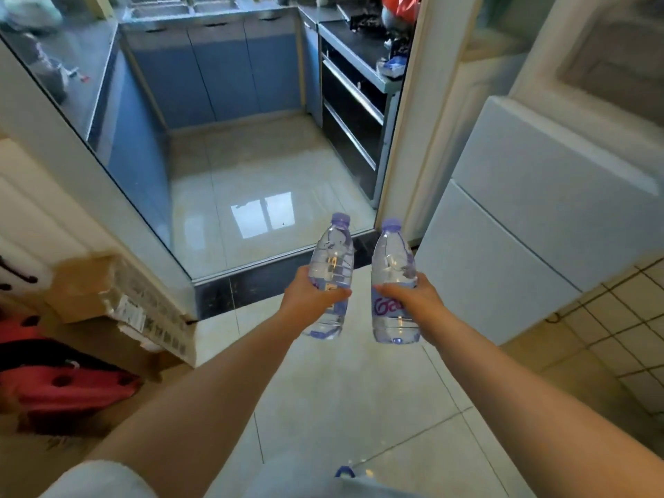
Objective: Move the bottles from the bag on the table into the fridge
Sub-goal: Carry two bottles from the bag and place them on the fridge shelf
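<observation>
We are in a home, at the door of a small kitchen. We can tell by the blue cupboards (215, 73) along the back wall with a metal sink (179, 7) on top. On the right side we see a black stove (354, 41) with long metal handles under it. A white fridge (531, 195) stands just outside the kitchen. The floor (258, 181) is made of shiny tiles. Cardboard boxes (118, 303) and a red bag (68, 386) lie by the wall on the left.

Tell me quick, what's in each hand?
Left hand: holding the left bottle.
Right hand: holding the right bottle.
</observation>
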